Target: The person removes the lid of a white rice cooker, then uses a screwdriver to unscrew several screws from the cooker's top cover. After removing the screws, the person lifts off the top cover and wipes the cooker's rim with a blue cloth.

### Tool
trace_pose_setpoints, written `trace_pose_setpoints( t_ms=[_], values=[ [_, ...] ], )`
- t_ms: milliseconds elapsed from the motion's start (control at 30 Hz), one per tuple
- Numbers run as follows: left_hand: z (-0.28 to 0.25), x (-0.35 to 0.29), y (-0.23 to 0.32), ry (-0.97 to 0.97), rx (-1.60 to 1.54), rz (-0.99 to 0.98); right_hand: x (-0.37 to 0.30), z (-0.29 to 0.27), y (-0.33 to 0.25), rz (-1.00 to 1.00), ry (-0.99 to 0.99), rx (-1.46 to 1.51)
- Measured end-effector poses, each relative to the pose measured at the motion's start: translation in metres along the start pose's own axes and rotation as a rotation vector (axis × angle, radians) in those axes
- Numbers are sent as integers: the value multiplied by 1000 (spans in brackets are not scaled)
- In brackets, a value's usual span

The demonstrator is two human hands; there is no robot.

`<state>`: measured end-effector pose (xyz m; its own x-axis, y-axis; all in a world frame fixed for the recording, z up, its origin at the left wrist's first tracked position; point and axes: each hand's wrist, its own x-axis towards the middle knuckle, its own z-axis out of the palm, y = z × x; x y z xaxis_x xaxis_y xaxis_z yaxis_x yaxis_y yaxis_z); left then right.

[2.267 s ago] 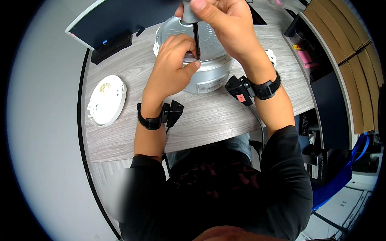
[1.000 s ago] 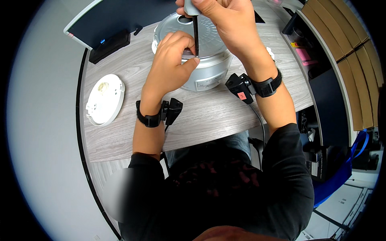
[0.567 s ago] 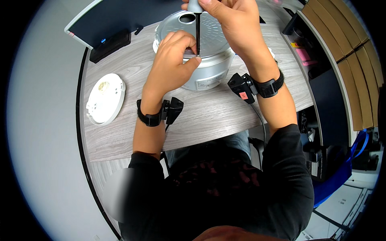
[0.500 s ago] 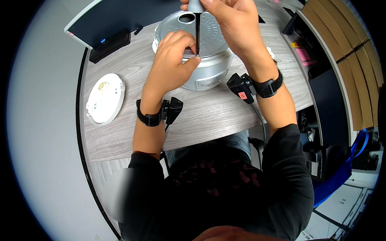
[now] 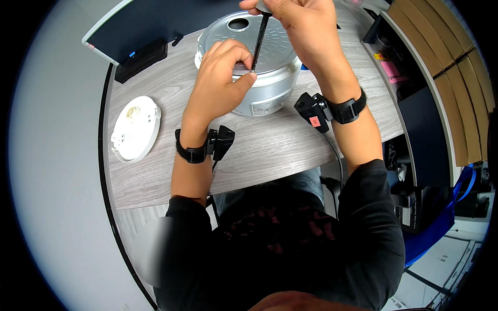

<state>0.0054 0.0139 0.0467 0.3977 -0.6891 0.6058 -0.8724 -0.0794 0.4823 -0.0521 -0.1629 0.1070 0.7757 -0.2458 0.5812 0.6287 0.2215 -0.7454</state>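
A screwdriver with a grey handle and long black shaft (image 5: 260, 41) leans over the near edge of a round silver appliance (image 5: 264, 96), which looks like a rice cooker. My right hand (image 5: 308, 26) is closed around its handle, partly cut off by the top edge. At the shaft's lower end, my left hand (image 5: 220, 80) pinches thumb and forefinger on a small shiny piece, too small to name for certain. Its other fingers rest by the rim of the ribbed metal lid (image 5: 275, 44), which has an oval hole.
A white round cover (image 5: 148, 127) lies on the wooden table (image 5: 259, 147) at the left. Behind it are a dark monitor (image 5: 135, 31) and a black box (image 5: 142, 63). Shelving with brown cartons (image 5: 456, 114) stands at the right. A cable hangs from the right wrist device (image 5: 313, 111).
The screwdriver has gone from upright to tilted, its handle shifting right and up with my right hand. My left hand stays nearly in place. The appliance has shifted very slightly left.
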Motion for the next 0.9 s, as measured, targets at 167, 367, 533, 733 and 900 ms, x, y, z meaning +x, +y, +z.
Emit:
trace_pose_setpoints(
  t_ms=[167,367,533,733,900],
  values=[
    [1,-1,-1,9,-12,-3,2,-3,1,-31,-33,-112],
    [0,0,-1,-1,-9,-4,0,-5,-5,-73,-120,-211],
    [1,0,-2,-1,-17,1,-3,1,-17,3,-40,-303],
    [0,-1,0,5,-22,-16,-2,-7,-22,-91,-193,-215],
    [1,1,-2,-9,-27,-3,1,-5,-15,62,-150,2]
  ],
)
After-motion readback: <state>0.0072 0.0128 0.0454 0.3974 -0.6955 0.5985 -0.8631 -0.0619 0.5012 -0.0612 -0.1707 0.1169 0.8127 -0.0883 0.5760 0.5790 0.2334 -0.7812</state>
